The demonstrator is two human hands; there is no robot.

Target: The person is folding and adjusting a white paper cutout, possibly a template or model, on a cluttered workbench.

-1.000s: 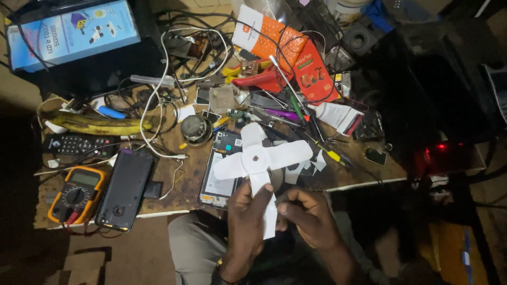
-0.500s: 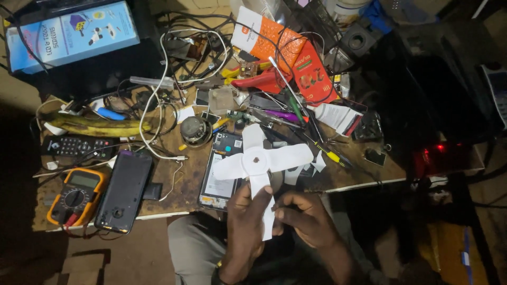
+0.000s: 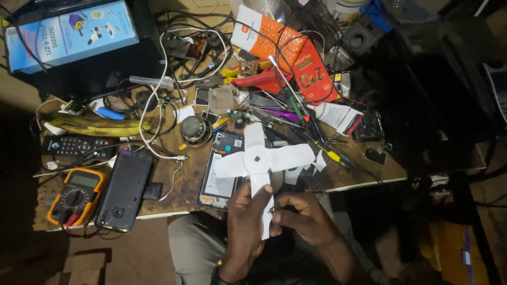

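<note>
Both hands, left (image 3: 244, 221) and right (image 3: 297, 217), we found pinched shut on the white fan blade (image 3: 261, 158), its lower vane pointing away from the opened phone (image 3: 222, 171).

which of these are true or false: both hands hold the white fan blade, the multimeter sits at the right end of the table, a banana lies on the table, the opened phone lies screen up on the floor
1. Both hands hold the white fan blade. True: the left hand and right hand grip one vane of the white fan blade.
2. The multimeter sits at the right end. False: the orange multimeter is at the left end of the table.
3. A banana lies on the table. True: the banana lies left.
4. The opened phone is on the floor. False: the opened phone lies on the table.
</note>
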